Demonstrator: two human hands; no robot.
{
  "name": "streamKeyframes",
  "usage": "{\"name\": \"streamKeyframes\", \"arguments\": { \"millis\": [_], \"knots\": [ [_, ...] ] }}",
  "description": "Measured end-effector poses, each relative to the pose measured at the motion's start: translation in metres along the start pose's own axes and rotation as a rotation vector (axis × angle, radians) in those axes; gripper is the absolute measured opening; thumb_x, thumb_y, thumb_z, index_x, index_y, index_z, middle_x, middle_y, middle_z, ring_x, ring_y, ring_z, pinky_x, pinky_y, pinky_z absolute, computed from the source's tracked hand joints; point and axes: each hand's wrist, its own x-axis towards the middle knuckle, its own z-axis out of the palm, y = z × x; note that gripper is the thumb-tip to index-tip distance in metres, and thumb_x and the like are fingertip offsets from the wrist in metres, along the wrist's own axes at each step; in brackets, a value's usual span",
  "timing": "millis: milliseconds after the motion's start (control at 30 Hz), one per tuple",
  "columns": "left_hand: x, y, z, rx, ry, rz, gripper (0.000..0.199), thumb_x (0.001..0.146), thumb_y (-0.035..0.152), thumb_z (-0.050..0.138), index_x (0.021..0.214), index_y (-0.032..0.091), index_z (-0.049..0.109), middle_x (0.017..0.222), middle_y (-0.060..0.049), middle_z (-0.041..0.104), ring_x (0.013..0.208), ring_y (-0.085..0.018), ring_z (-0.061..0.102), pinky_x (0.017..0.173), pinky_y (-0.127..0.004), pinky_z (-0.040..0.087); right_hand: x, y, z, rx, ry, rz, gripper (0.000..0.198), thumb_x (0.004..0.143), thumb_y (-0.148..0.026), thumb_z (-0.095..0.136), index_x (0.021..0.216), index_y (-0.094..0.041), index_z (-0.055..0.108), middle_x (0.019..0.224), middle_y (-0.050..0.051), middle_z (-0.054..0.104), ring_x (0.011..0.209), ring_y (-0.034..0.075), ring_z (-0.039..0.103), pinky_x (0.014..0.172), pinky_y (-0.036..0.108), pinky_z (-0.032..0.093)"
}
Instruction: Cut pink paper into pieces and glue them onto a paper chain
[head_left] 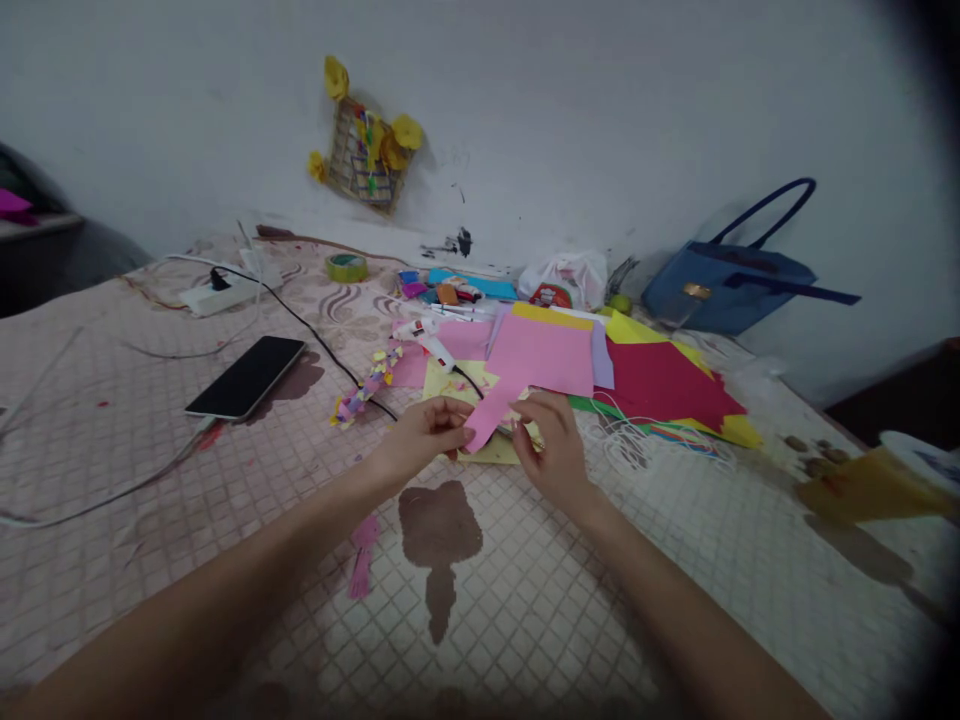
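A strip of pink paper (493,412) is pinched at its lower left end between the thumb and fingers of my left hand (427,435). My right hand (553,445) is beside the strip's right side, its thumb and fingers curved but apart; whether a fingertip touches the paper I cannot tell. Under the hands lies a pale yellow sheet (487,452) with small scraps on it. A white glue gun (427,340) rests just beyond my left hand. Behind the strip is a stack topped by a pink sheet (551,355).
A phone (247,378) on a cable and a power strip (225,290) are at the left. Green tape (346,267) stands at the back. Red paper (667,383), white string (626,440), a blue bag (731,285) and a yellowish tub (874,485) are at the right. A pink tassel (363,560) lies in front.
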Motion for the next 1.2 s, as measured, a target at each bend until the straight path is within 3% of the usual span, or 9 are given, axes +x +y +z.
{"name": "streamKeyframes", "arguments": {
  "millis": [67, 167, 267, 400, 533, 733, 833, 1000, 1200],
  "knots": [
    [0.001, 0.000, -0.001, 0.009, 0.037, 0.064, 0.032, 0.069, 0.022, 0.067, 0.094, 0.013, 0.051, 0.067, 0.001, 0.056, 0.059, -0.009, 0.054, 0.053, -0.020, 0.042, -0.002, -0.003, 0.002, 0.301, -0.089, 0.315, 0.013, 0.086, -0.029, 0.046, 0.091, -0.020, 0.055, 0.083, 0.005, 0.055, 0.073, 0.015, 0.052, 0.066, 0.030, 0.042],
    [0.000, -0.001, 0.001, 0.061, 0.073, 0.109, 0.031, 0.067, 0.019, 0.068, 0.089, 0.015, 0.046, 0.066, 0.003, 0.054, 0.059, -0.009, 0.055, 0.054, -0.021, 0.043, -0.005, -0.010, 0.009, 0.847, -0.306, 0.721, 0.026, 0.086, -0.043, 0.043, 0.077, -0.020, 0.052, 0.065, -0.001, 0.052, 0.054, 0.011, 0.049, 0.052, 0.025, 0.039],
    [-0.002, -0.004, 0.005, 0.115, 0.021, 0.123, 0.025, 0.071, 0.020, 0.064, 0.084, 0.016, 0.043, 0.068, 0.003, 0.054, 0.059, -0.010, 0.055, 0.052, -0.021, 0.043, -0.006, -0.016, 0.016, 1.184, -0.219, 0.932, 0.020, 0.078, -0.037, 0.058, 0.073, -0.019, 0.051, 0.062, -0.003, 0.052, 0.050, 0.008, 0.047, 0.049, 0.022, 0.036],
    [-0.003, -0.005, 0.006, 0.144, -0.010, 0.202, 0.006, 0.080, 0.018, 0.048, 0.086, 0.017, 0.046, 0.075, 0.000, 0.054, 0.066, -0.010, 0.054, 0.060, -0.024, 0.046, -0.007, -0.018, 0.018, 1.229, -0.062, 0.974, 0.014, 0.073, -0.028, 0.065, 0.072, -0.019, 0.055, 0.062, -0.004, 0.053, 0.052, 0.007, 0.047, 0.051, 0.020, 0.037],
    [-0.003, -0.005, 0.002, 0.322, -0.013, 0.283, 0.016, 0.076, 0.007, 0.043, 0.082, 0.015, 0.055, 0.080, -0.001, 0.055, 0.074, -0.011, 0.052, 0.068, -0.024, 0.044, -0.008, -0.019, 0.018, 1.225, -0.028, 0.978, 0.016, 0.074, -0.031, 0.064, 0.070, -0.018, 0.057, 0.059, -0.004, 0.054, 0.049, 0.007, 0.047, 0.047, 0.019, 0.036],
    [-0.005, 0.000, 0.001, 0.387, -0.024, 0.308, 0.023, 0.071, 0.003, 0.042, 0.084, 0.013, 0.058, 0.080, -0.002, 0.056, 0.075, -0.011, 0.053, 0.069, -0.024, 0.042, -0.010, -0.021, 0.023, 1.389, -0.170, 1.222, 0.034, 0.079, -0.049, 0.053, 0.072, -0.017, 0.060, 0.058, -0.001, 0.056, 0.045, 0.009, 0.048, 0.042, 0.021, 0.037],
    [-0.006, 0.000, 0.003, 0.380, -0.102, 0.288, 0.024, 0.068, 0.002, 0.042, 0.081, 0.013, 0.058, 0.081, -0.002, 0.057, 0.075, -0.012, 0.054, 0.069, -0.025, 0.043, -0.010, -0.020, 0.024, 1.479, -0.195, 1.302, 0.024, 0.078, -0.043, 0.058, 0.082, -0.019, 0.062, 0.059, -0.003, 0.058, 0.045, 0.008, 0.047, 0.041, 0.020, 0.038],
    [-0.006, -0.005, 0.004, 0.475, -0.127, 0.312, 0.029, 0.065, 0.000, 0.042, 0.083, 0.014, 0.058, 0.084, -0.003, 0.059, 0.075, -0.011, 0.055, 0.069, -0.024, 0.045, -0.009, -0.019, 0.023, 1.463, -0.070, 1.218, 0.013, 0.068, -0.020, 0.069, 0.078, -0.019, 0.061, 0.070, -0.003, 0.062, 0.056, 0.007, 0.052, 0.049, 0.017, 0.041],
    [-0.005, -0.009, 0.003, 0.505, -0.086, 0.342, 0.031, 0.064, 0.000, 0.043, 0.086, 0.016, 0.057, 0.090, -0.004, 0.059, 0.082, -0.013, 0.056, 0.075, -0.027, 0.047, -0.011, -0.022, 0.023, 1.338, -0.024, 1.096, 0.012, 0.068, -0.024, 0.068, 0.073, -0.018, 0.060, 0.061, -0.004, 0.056, 0.048, 0.006, 0.045, 0.044, 0.017, 0.036]
  ]
}}
